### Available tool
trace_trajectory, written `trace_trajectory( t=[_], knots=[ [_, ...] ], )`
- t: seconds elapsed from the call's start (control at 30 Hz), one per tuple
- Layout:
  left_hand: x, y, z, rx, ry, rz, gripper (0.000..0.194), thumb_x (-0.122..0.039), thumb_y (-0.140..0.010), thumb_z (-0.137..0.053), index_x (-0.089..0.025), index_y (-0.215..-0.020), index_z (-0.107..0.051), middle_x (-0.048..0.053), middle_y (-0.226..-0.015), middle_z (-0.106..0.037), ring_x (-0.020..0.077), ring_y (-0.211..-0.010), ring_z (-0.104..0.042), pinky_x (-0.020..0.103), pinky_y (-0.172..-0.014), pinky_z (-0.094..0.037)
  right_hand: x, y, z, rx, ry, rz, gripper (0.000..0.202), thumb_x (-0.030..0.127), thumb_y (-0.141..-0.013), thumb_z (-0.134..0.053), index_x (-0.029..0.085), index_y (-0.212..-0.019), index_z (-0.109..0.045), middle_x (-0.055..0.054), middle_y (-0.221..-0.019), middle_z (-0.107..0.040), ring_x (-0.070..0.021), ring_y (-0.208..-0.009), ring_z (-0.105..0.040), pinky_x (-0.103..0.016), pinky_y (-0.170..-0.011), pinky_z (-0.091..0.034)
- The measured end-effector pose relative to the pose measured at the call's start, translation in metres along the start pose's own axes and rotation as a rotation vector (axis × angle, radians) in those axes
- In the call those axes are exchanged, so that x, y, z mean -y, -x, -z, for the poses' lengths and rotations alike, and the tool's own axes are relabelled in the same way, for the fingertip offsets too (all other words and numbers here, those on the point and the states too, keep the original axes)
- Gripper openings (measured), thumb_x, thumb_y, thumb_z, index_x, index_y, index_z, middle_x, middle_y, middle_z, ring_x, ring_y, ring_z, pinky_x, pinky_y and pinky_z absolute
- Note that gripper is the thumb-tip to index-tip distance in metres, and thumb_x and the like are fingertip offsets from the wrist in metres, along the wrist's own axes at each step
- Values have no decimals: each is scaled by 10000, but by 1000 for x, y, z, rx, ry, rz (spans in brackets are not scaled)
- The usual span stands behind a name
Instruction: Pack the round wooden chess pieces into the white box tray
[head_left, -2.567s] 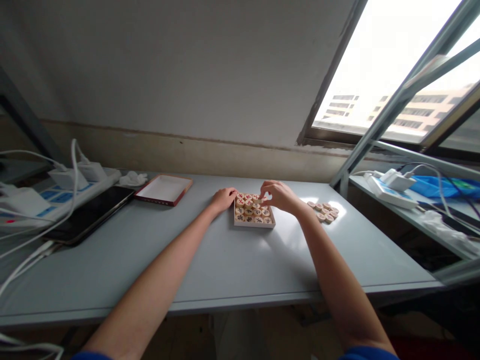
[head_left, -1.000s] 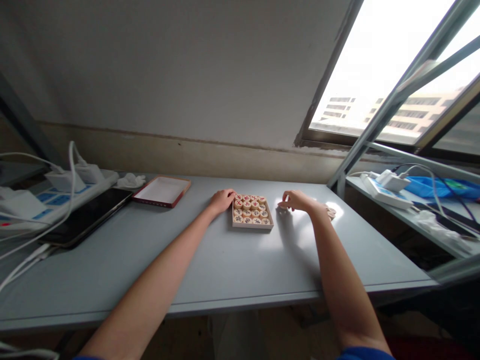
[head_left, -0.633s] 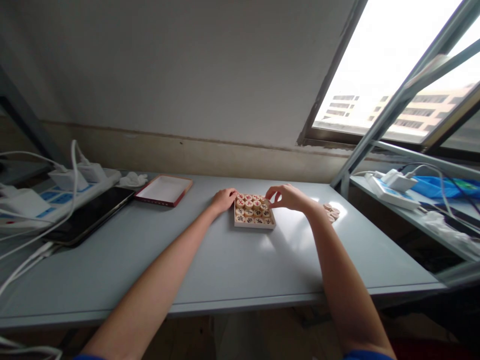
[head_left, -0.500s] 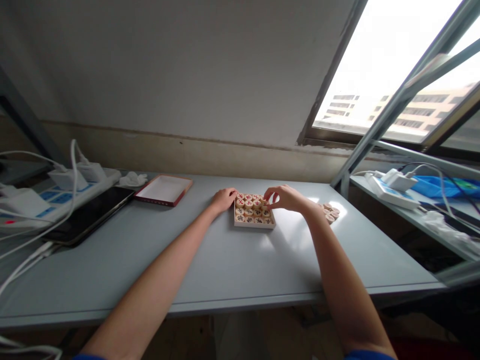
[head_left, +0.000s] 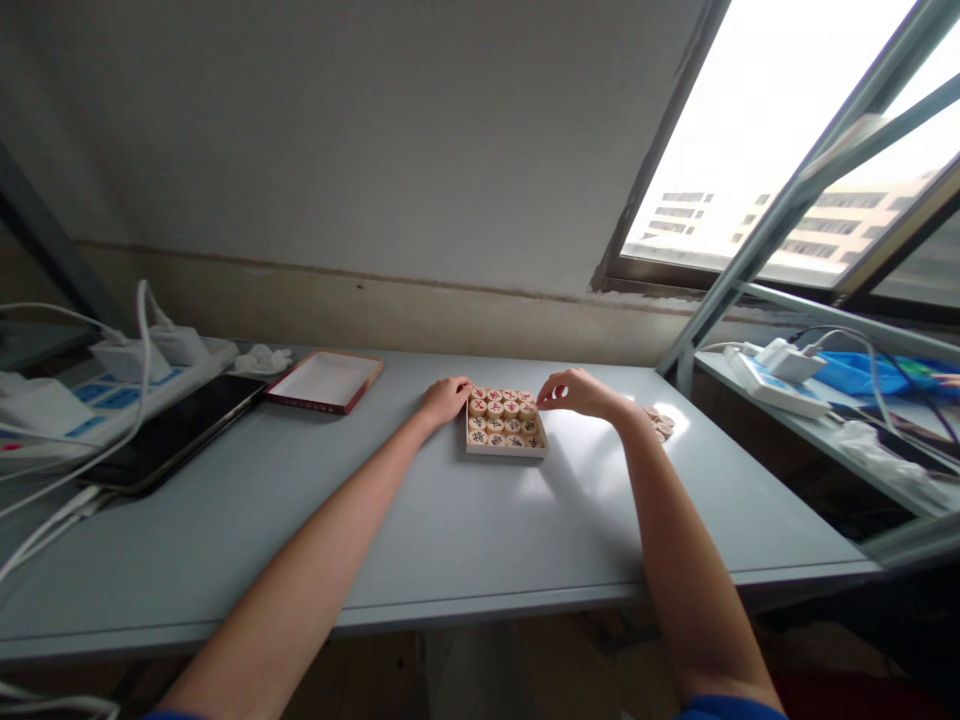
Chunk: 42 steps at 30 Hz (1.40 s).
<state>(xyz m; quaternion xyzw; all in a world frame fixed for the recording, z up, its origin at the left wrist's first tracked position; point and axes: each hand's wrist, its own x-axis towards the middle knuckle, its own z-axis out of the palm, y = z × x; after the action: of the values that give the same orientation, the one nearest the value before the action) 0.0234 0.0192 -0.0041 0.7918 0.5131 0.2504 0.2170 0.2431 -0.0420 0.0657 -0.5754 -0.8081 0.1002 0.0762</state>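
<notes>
A shallow box on the desk holds rows of round wooden Chinese chess pieces. Red characters mark those in the far rows, black ones those in the near rows. My left hand grips the box's far left corner, its fingertips curled over the edge. Beside the right edge, my right hand is bent with thumb and fingers slightly apart, and no piece shows between them. Partly behind my right forearm lies a small heap of loose chess pieces.
A red-edged box lid lies upturned on the grey desk. To its left are a black tablet and a power strip with chargers and white cables. At right, a shelf carries another strip and a blue bag.
My right hand has drawn back slightly to the right from the box's far right piece, which sits in the box. My left hand stays at the corner. The view has shifted a little.
</notes>
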Motion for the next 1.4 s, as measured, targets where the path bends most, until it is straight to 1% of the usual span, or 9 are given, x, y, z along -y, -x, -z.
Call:
trace_trajectory(
  t=[0.13,0.23,0.3,0.37,0.53,0.83,1.0,1.2,1.4],
  knots=[
    [1,-1,-1,-14,-43,1,290,-259,-842,-397,-190,-957,-654,52,-1037,-654,196,-951,-582,243,-785,-422,-23,9,5,-113,138,-333,248,350,-793,-512,198,-911,-669,-79,-963,-647,-221,-937,-548,-358,-820,-407],
    [2,-1,-2,-18,-50,-3,292,-262,-844,-391,-199,-952,-656,46,-1032,-656,192,-944,-583,237,-779,-423,-48,16,-4,-247,328,-732,451,401,-831,-443,150,-1201,-506,-158,-1330,-402,-316,-1252,-274,-564,-945,-244],
    [2,-1,-2,-20,-45,-6,296,-264,-845,-388,-199,-954,-656,48,-1025,-658,190,-937,-585,237,-778,-425,-63,20,-14,-233,304,-955,563,447,-858,-362,101,-1301,-374,-192,-1413,-244,-344,-1309,-118,-630,-945,-171],
    [3,-1,-1,-19,-38,-15,300,-267,-847,-385,-196,-958,-654,51,-1020,-660,188,-931,-586,238,-778,-426,-74,22,-23,-167,230,-1060,597,466,-876,-280,55,-1303,-354,-238,-1389,-264,-372,-1302,-132,-648,-935,-160],
    [2,-1,0,-9,-42,-11,301,-266,-845,-384,-199,-960,-654,50,-1010,-663,187,-926,-587,237,-778,-427,-69,8,-37,-100,202,-832,544,411,-887,-285,-3,-1205,-438,-284,-1249,-422,-353,-1218,-338,-554,-964,-228],
    [1,-1,-1,-10,-26,2,293,-261,-845,-392,-209,-956,-658,43,-1021,-661,187,-943,-581,234,-784,-423,-27,-27,-51,-17,118,-270,353,290,-882,-359,143,-1178,-482,-161,-1324,-410,-240,-1223,-371,-381,-956,-334],
    [2,-1,-1,-15,-41,-3,302,-265,-845,-390,-198,-972,-656,50,-1027,-657,190,-942,-582,239,-789,-423,-34,-13,-29,42,57,-177,414,284,-764,-563,185,-1164,-525,-90,-1062,-608,-174,-890,-588,-246,-742,-454],
    [1,0,0,-2,-28,-1,294,-253,-846,-391,-194,-972,-650,39,-1030,-658,174,-944,-581,223,-796,-416,-40,0,-16,-39,171,-250,173,213,-712,-573,189,-853,-671,-59,-873,-665,-174,-768,-598,-234,-639,-434],
    [-3,2,1,5,-21,5,291,-258,-850,-391,-191,-970,-647,44,-1042,-654,176,-955,-579,229,-814,-411,-19,-4,-11,-179,-153,-96,215,337,-732,-579,162,-835,-650,-47,-787,-664,-141,-681,-593,-232,-630,-452]
  ],
)
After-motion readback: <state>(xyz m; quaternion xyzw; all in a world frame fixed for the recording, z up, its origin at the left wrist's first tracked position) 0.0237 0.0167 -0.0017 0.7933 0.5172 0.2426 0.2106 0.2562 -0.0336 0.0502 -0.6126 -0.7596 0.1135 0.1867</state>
